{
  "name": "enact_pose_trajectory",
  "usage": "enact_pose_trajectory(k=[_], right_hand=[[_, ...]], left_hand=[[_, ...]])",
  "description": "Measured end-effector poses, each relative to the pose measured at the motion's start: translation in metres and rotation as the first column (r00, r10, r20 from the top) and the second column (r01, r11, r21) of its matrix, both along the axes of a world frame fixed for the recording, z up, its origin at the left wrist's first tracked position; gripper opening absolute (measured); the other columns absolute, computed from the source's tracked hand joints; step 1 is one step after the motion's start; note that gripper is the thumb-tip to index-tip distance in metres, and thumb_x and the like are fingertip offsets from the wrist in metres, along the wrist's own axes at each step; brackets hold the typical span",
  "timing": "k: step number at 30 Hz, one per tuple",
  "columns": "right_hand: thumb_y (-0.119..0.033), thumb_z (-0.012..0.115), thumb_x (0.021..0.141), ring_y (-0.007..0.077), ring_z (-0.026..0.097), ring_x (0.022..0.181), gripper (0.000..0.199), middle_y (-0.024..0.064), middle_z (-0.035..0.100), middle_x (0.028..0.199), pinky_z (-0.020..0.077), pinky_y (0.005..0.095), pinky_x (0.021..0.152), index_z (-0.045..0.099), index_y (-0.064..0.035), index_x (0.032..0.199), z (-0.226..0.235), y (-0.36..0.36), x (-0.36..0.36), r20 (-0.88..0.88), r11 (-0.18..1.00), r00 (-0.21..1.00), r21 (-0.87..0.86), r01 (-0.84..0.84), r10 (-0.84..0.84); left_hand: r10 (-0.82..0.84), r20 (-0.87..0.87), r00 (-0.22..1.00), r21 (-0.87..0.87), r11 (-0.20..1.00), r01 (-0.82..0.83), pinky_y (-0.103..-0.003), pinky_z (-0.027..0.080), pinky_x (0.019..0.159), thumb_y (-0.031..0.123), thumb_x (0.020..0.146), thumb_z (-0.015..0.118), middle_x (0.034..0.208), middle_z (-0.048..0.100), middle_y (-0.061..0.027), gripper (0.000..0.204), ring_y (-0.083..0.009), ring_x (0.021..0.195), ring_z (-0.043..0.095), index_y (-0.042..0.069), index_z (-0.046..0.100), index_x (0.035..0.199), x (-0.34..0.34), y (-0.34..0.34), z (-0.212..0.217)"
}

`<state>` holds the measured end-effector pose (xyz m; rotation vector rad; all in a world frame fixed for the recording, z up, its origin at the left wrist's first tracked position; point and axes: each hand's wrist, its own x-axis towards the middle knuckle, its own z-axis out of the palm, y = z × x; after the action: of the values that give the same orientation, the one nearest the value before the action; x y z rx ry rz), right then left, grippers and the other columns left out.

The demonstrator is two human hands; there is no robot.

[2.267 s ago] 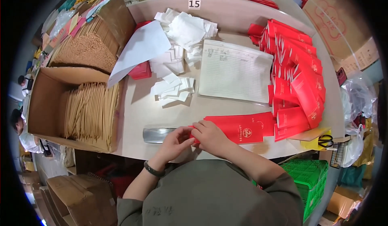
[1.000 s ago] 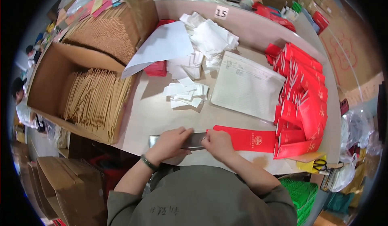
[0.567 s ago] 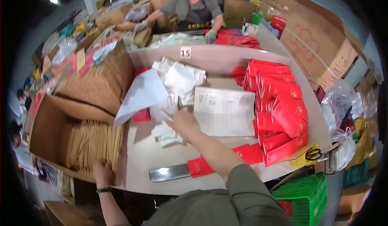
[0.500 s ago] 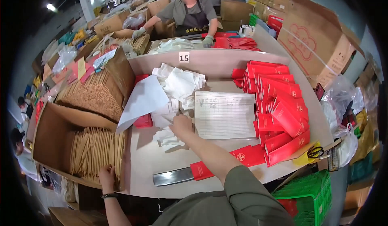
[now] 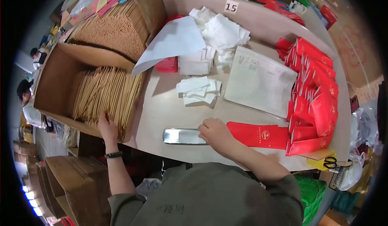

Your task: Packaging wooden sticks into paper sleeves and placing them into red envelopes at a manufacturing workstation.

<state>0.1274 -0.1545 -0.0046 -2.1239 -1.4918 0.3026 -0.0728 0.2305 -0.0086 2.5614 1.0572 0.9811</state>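
My left hand [image 5: 107, 125] reaches into the open cardboard box [image 5: 52, 78] at the left. Its fingers are closed at the near ends of the wooden chopsticks [image 5: 107, 90] lying there. My right hand [image 5: 217, 134] is curled over the right part of a shiny metal strip [image 5: 182, 136], beside the left end of a flat red paper sleeve [image 5: 258, 135]. Whatever its fingers grip is hidden beneath them. Beyond that hand lie loose white paper packets [image 5: 199, 89], with a larger heap of white packets [image 5: 224, 30] behind.
A pale blue-white sheet [image 5: 171, 44] leans over the packets. An open notebook [image 5: 260, 80] lies right of centre, beside stacked red sleeves [image 5: 313, 100]. Black-handled scissors [image 5: 330, 162] sit at the right edge. Behind my box rises a dense chopstick stack [image 5: 111, 26]; a low partition [image 5: 266, 15] backs the table.
My right hand has come back from the white packets to the metal strip near me. My left hand stays at the chopsticks. The view has tilted down, and the red sleeve no longer covers the strip's right part.
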Motion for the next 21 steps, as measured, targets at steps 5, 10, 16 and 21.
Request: enact_pose_trajectory(k=[5, 10, 16, 21], right_hand=[[-0.020, 0.078, 0.077, 0.0369, 0.057, 0.105, 0.028, 0.0146, 0.062, 0.112, 0.0465, 0.0449, 0.089, 0.060, -0.0044, 0.093, 0.014, -0.044, -0.004, -0.061, 0.974, 0.993, 0.201, 0.108, -0.097], [-0.023, 0.081, 0.074, 0.0394, 0.054, 0.115, 0.035, 0.0201, 0.057, 0.123, 0.0452, 0.0464, 0.096, 0.058, -0.0033, 0.092, -0.006, -0.059, 0.000, 0.078, 0.982, 0.997, 0.191, 0.007, -0.023], [-0.030, 0.078, 0.076, 0.0406, 0.052, 0.119, 0.045, 0.0221, 0.055, 0.129, 0.0441, 0.0486, 0.098, 0.061, -0.0013, 0.106, -0.012, -0.040, -0.016, 0.039, 0.997, 0.997, 0.056, 0.058, -0.060], [-0.029, 0.076, 0.076, 0.0381, 0.053, 0.116, 0.044, 0.0211, 0.057, 0.126, 0.0448, 0.0487, 0.095, 0.061, -0.0016, 0.107, -0.010, -0.040, -0.021, 0.143, 0.995, 0.986, 0.066, 0.077, -0.086]], left_hand=[[-0.587, 0.192, 0.787, -0.779, 0.397, 0.486, -0.024, 0.048, 0.070, 0.002, 0.093, 0.063, 0.088, 0.065, -0.0020, 0.014, -0.0073, 0.080, 0.059, -0.004, 0.065, 0.105, -0.004, -0.101, 0.036], [-0.662, -0.012, 0.749, -0.847, 0.405, 0.344, -0.030, 0.052, 0.072, 0.002, 0.088, 0.068, 0.086, 0.069, -0.0070, 0.008, -0.0152, 0.079, 0.064, -0.002, 0.066, 0.094, 0.033, -0.131, 0.004], [-0.788, -0.144, 0.598, -0.432, 0.594, 0.679, -0.041, 0.051, 0.078, 0.011, 0.076, 0.076, 0.091, 0.063, -0.0148, 0.020, -0.0319, 0.089, 0.063, 0.005, 0.067, 0.093, 0.089, -0.227, 0.007], [-0.476, -0.172, 0.862, -0.448, 0.817, 0.362, -0.042, 0.052, 0.077, 0.013, 0.079, 0.075, 0.096, 0.064, -0.0141, 0.027, -0.0317, 0.092, 0.063, 0.003, 0.064, 0.101, 0.076, -0.222, 0.002]])
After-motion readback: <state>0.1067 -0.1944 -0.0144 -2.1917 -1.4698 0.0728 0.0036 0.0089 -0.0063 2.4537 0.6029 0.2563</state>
